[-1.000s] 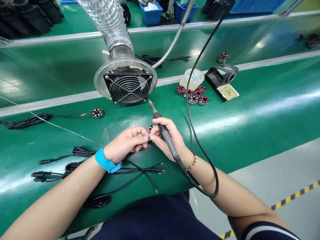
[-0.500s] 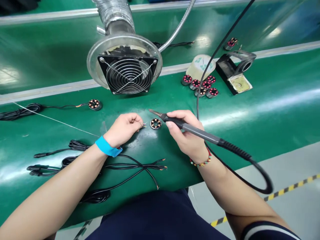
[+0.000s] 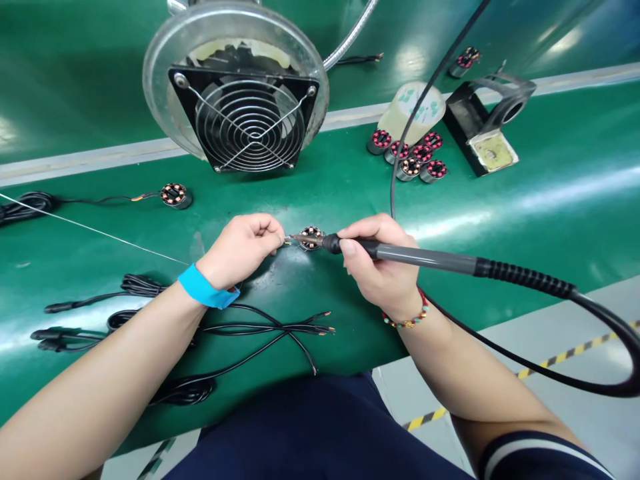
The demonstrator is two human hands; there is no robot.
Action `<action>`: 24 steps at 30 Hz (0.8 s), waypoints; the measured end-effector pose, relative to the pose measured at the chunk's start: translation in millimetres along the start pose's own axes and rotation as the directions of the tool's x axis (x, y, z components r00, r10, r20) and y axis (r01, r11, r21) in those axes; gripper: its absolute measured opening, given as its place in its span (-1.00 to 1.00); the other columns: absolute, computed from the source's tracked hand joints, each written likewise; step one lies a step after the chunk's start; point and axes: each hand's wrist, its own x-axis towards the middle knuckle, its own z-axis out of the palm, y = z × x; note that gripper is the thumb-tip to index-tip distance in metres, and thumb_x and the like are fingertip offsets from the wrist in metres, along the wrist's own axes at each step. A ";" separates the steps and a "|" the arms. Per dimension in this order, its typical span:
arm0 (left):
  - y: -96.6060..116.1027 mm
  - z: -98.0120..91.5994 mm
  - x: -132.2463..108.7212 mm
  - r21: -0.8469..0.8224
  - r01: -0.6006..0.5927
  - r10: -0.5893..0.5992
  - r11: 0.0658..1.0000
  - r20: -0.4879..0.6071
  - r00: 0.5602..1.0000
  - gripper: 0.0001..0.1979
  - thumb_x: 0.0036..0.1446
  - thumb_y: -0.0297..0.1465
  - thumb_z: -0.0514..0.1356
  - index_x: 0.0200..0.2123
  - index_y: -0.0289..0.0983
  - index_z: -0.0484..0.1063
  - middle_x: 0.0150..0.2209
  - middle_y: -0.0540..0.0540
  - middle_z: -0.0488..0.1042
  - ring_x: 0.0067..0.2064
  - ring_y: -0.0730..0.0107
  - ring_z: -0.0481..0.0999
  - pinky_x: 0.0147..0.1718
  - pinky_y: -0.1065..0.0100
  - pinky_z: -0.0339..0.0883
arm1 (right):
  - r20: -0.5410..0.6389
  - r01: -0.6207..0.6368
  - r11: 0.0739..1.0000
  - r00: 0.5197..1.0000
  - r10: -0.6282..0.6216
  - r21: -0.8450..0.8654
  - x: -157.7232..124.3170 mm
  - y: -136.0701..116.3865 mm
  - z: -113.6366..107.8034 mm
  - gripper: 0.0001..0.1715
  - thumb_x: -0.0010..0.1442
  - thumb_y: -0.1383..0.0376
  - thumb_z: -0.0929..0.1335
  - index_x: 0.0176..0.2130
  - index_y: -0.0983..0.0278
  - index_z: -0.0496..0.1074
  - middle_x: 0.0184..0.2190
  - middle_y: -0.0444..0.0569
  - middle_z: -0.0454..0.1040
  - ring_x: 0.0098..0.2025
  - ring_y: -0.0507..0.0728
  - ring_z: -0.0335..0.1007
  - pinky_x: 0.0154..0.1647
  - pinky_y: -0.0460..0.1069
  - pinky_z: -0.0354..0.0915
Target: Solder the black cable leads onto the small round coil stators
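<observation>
My right hand (image 3: 383,260) is wrapped round a grey and black soldering iron (image 3: 425,259), its tip pointing left. That tip lies over the small round coil part (image 3: 311,238) on the green bench and reaches the thin wire ends (image 3: 288,240) at my left fingertips. With thumb and fingers pinched, my left hand (image 3: 250,247) holds these wires; most of their length is hidden by the hand. A blue band (image 3: 206,288) circles my left wrist.
A fan with a wire guard (image 3: 255,127) hangs above the bench. Several coil parts (image 3: 421,153) stand beside a pale round container (image 3: 413,113) and an iron stand (image 3: 487,127). Black cables (image 3: 250,329) lie near the front edge; one wired coil part (image 3: 175,195) sits left.
The soldering iron has swung down and left, its tip now at the wire ends over the coil part. The whole view has shifted slightly, with the fan appearing larger.
</observation>
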 end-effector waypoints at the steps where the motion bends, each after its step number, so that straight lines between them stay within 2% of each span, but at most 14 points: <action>1: 0.3 0.0 0.2 0.005 -0.001 0.001 1.000 0.000 1.000 -0.91 -0.09 -0.44 0.13 -0.58 -0.30 0.38 -0.63 0.07 0.33 -0.55 0.53 0.21 -0.50 0.43 0.07 | -0.001 0.005 1.000 1.000 -0.005 0.003 0.0 0.1 0.0 -0.91 0.21 0.24 0.34 -0.35 0.18 0.38 -0.50 -0.19 0.43 -0.54 -0.02 0.34 -0.49 -0.04 0.30; 14: 0.8 0.5 0.8 0.021 0.002 -0.002 1.000 -0.010 1.000 -0.91 -0.08 -0.44 0.13 -0.57 -0.30 0.38 -0.62 0.07 0.32 -0.54 0.53 0.22 -0.50 0.43 0.08 | -0.031 0.077 0.997 0.997 -0.076 0.023 -1.1 2.7 0.8 -0.93 0.21 0.26 0.35 -0.34 0.20 0.40 -0.53 -0.22 0.41 -0.56 -0.04 0.35 -0.51 -0.08 0.32; 17: 0.9 0.8 1.1 0.019 0.007 -0.006 1.000 -0.017 1.000 -0.92 -0.10 -0.46 0.13 -0.57 -0.29 0.38 -0.62 0.07 0.32 -0.54 0.52 0.22 -0.50 0.43 0.09 | -0.068 0.078 0.997 0.995 -0.077 0.013 -2.0 6.9 1.2 -0.91 0.23 0.22 0.35 -0.29 0.18 0.43 -0.43 -0.17 0.48 -0.47 0.00 0.43 -0.43 -0.03 0.40; 19: 0.6 0.9 1.5 0.018 0.007 -0.007 1.000 -0.018 1.000 -0.93 -0.10 -0.46 0.13 -0.58 -0.29 0.38 -0.62 0.07 0.33 -0.53 0.51 0.23 -0.50 0.43 0.11 | -0.074 0.068 0.998 0.995 -0.067 0.010 -1.7 9.5 2.1 -0.87 0.24 0.20 0.35 -0.20 0.16 0.44 -0.32 -0.12 0.53 -0.32 0.06 0.51 -0.29 0.02 0.46; 22: -0.4 1.1 2.1 0.011 -0.001 0.001 1.000 -0.015 1.000 -0.92 -0.11 -0.46 0.12 -0.57 -0.29 0.39 -0.61 0.06 0.34 -0.52 0.51 0.25 -0.49 0.42 0.13 | 0.014 0.027 1.000 1.000 -0.027 0.012 -0.5 10.5 5.6 -0.71 0.25 0.16 0.34 -0.02 0.12 0.40 -0.10 -0.07 0.53 -0.08 0.14 0.52 -0.11 0.08 0.49; 24: -1.1 1.2 2.3 0.004 -0.010 0.010 1.000 -0.012 1.000 -0.93 -0.11 -0.45 0.12 -0.56 -0.29 0.39 -0.61 0.05 0.35 -0.52 0.50 0.26 -0.48 0.42 0.14 | 0.094 -0.018 1.000 0.995 0.017 0.019 -0.1 9.1 9.2 -0.63 0.29 0.14 0.30 0.08 0.11 0.34 -0.01 -0.06 0.50 -0.07 0.12 0.53 -0.10 0.07 0.50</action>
